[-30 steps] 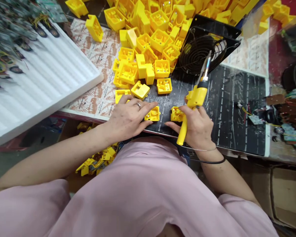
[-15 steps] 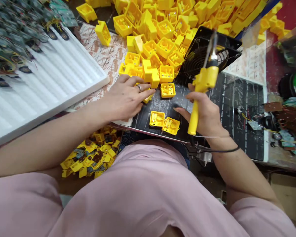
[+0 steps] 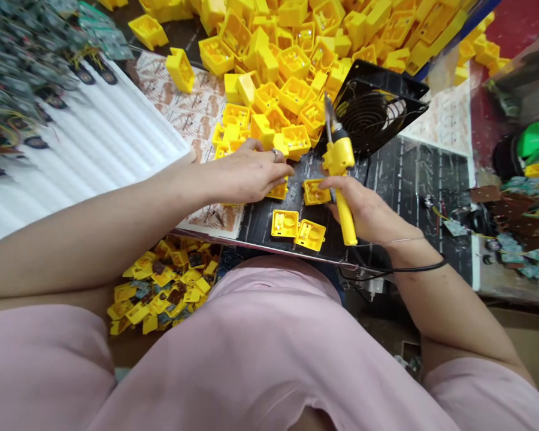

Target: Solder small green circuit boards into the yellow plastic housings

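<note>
My right hand [image 3: 368,211] is closed round a yellow-handled soldering iron [image 3: 340,173], its tip pointing up and away, and its fingertips touch a small yellow plastic housing [image 3: 315,191] on the black bench mat [image 3: 413,197]. My left hand [image 3: 249,173], with a ring on one finger, lies fingers curled over another yellow housing [image 3: 278,191] at the edge of the pile. Two more yellow housings [image 3: 285,222] [image 3: 310,234] lie side by side at the mat's near edge.
A big heap of yellow housings [image 3: 296,54] covers the back. A black fan [image 3: 372,111] stands behind the iron. A white ribbed foam tray [image 3: 81,149] with circuit boards is at left. Boards and wires [image 3: 512,221] lie right. Yellow parts [image 3: 161,287] fill a bin below.
My right hand came down and tilted the iron leftward, reaching the housing on the mat. My left hand slid right, dragging a housing out of the pile onto the mat.
</note>
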